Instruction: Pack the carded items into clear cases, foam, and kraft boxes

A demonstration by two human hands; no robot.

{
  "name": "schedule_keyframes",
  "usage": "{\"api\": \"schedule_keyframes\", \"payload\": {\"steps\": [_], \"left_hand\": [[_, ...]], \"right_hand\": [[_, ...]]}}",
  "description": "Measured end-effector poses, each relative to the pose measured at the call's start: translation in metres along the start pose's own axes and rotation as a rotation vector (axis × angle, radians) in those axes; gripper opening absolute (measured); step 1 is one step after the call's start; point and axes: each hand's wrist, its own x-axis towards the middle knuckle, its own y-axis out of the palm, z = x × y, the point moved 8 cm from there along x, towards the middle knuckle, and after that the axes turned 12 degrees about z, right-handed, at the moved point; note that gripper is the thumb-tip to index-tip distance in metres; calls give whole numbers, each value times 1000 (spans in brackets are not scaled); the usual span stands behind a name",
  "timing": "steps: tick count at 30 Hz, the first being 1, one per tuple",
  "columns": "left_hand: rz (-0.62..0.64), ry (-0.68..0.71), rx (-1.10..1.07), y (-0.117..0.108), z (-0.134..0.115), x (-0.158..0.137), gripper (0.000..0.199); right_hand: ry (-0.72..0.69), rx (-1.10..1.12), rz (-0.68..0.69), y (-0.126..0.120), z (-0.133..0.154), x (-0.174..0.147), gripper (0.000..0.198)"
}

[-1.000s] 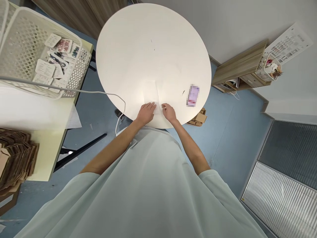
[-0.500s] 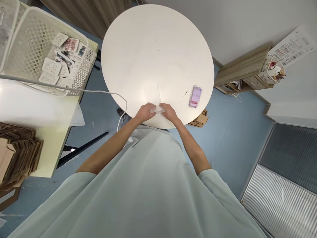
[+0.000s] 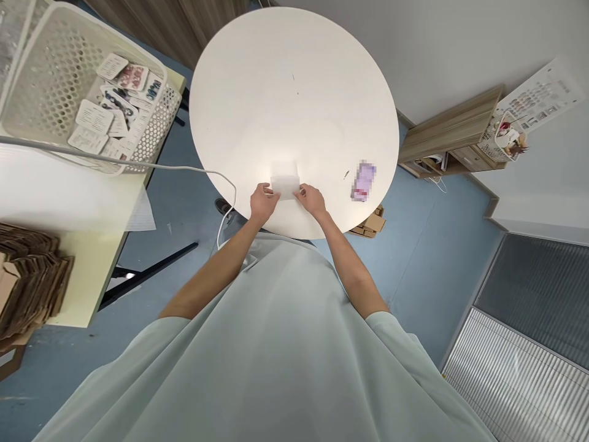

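A whitish, see-through sheet [image 3: 285, 186], which looks like foam or plastic wrap, lies folded near the front edge of the round white table [image 3: 294, 116]. Its far part is paler and hard to tell from the tabletop. My left hand [image 3: 264, 201] pinches the sheet's lower left corner between thumb and fingers. At the lower right corner, my right hand [image 3: 311, 199] grips it in the same way. Whether anything is wrapped inside the sheet I cannot tell. To the right lies a blurred-out purple item [image 3: 363, 181].
A white basket [image 3: 50, 80] of printed cards stands on a side table at left, near a stack of flat brown cardboard [image 3: 37, 282]. A white cable [image 3: 184, 167] hangs across to the round table's edge. At right is a low wooden cabinet [image 3: 455, 123].
The sheet was bunched small between my hands; now it lies flatter and shows as a rectangle. My hands have moved slightly apart, to its lower corners.
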Motion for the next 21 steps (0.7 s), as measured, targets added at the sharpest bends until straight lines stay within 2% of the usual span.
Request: {"api": "schedule_keyframes", "payload": {"steps": [5,8,11,15,17,21], "left_hand": [[-32,16,98,3,-4,13,46],[-78,54,208,-1,-10,18,54],[-87,221,373,-1,-29,19,59],[54,515,560,14,-55,16,57],[139,570,610,21,-58,17,61],[276,547,683,28,-48,22,74]], "right_hand": [[169,2,-11,-1,-3,7,23],[181,-46,-43,-2,2,9,24],[65,-163,-124,-6,18,8,27],[-180,-259,-129,0,40,7,38],[-228,-264,-77,5,40,8,47],[-232,-280,-11,12,32,6,56]]}}
